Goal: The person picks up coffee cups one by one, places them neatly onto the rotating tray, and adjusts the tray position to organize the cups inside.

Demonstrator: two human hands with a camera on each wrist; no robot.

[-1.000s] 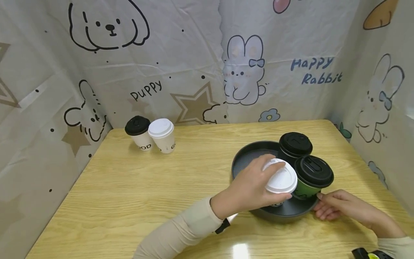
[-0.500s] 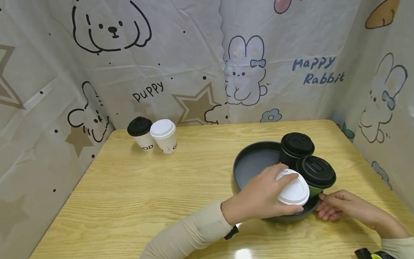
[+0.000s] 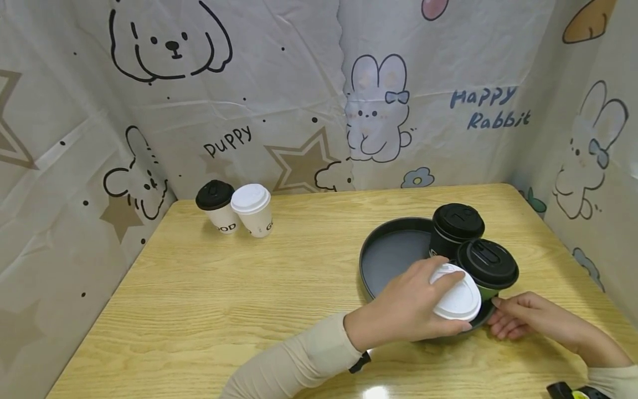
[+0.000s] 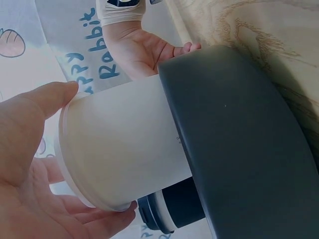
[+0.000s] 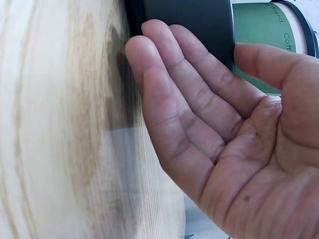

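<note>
Grip of the left hand (image 3: 415, 305) clasped round the white-lidded cup (image 3: 459, 302), and it's shifted toward the near right of the pan (image 3: 394, 260), close beside the green cup (image 3: 487, 266)! Lower end's inside the wall; fully seated, can't tell. Right hand (image 3: 543, 320) still pinching the pan's edge, presumably steadying. Black cup (image 3: 457, 221) behind; the shift seemingly frees room leftward. Far left on the tabletop (image 3: 199, 299), two pale cups (image 3: 253, 213).

Wrinkly sheets (image 3: 294, 83) with bunny drawings (image 3: 374, 136) are hanging around a wooden table (image 3: 199, 293), where light (image 3: 375, 392) is shining.
</note>
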